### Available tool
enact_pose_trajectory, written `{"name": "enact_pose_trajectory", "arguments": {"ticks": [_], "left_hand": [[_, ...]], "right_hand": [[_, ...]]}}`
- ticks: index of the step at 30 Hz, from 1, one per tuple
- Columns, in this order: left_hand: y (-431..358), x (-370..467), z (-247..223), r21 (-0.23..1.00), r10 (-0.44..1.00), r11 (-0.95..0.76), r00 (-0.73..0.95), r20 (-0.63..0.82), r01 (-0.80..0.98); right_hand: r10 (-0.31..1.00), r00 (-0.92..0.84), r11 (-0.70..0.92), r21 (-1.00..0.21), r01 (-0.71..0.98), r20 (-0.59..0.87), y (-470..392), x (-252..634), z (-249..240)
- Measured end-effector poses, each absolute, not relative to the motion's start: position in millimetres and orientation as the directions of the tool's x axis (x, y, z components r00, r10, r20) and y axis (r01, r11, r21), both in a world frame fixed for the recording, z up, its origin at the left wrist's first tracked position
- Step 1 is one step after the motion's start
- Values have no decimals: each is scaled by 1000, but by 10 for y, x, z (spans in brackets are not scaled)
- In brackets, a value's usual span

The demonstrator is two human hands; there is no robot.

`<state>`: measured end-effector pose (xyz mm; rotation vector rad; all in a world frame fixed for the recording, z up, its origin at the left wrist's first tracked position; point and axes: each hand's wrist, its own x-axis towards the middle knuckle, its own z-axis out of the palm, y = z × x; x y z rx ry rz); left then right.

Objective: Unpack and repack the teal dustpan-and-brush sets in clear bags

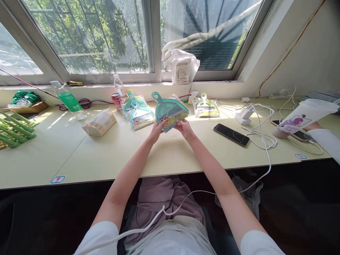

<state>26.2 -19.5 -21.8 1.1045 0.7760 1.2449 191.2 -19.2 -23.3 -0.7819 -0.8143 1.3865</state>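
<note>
Left hand point(157, 131) and right hand point(185, 129) grip teal clear-wrapped plastic dustpan-and-brush set point(170, 109) over pale-yellow desk point(170, 156); fingers partly hidden. Left of it, second teal wrapped set point(140, 117) partly blocks third teal wrapped set point(132, 102). Co-worker's white sleeve point(325, 140) cut off, right edge.

I see a teal dustpan-and-brush set point(170, 109), yellow-labelled, held tilted over the desk point(106, 156), its looped handle point(159, 100) uppermost

This looks like a shared office: long desk point(106, 157) beneath windows point(90, 35), charger point(243, 117), phone point(231, 134), another person's sleeve point(324, 140).
</note>
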Motion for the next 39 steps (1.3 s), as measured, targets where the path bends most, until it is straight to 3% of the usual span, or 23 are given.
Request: {"name": "enact_pose_trajectory", "arguments": {"ticks": [4,15,24,29,33,36,39], "left_hand": [[-203,260,-211,943,975,-30,199,101,-332],[-169,253,-248,974,986,-49,147,84,-222],[-192,268,-256,965,978,28,208,28,-259],[-126,205,-276,951,974,125,217,-64,-282],[-40,105,-254,928,962,232,209,-175,-292],[11,11,-229,904,975,220,111,-193,-366],[31,-92,-199,877,981,193,72,-180,-440]], "right_hand": [[997,-66,7,-862,-508,47,-168,1972,-243],[1000,25,4,-853,-522,-11,-160,1894,-315],[999,9,-32,-870,-492,-42,-134,1920,-318],[991,16,-118,-912,-394,-136,-104,1974,-301],[981,8,-188,-957,-220,-195,-103,2090,-267],[979,202,-7,-1000,3,-6,-120,2177,-240],[856,278,313,-866,391,435,-132,2238,-240]]}}
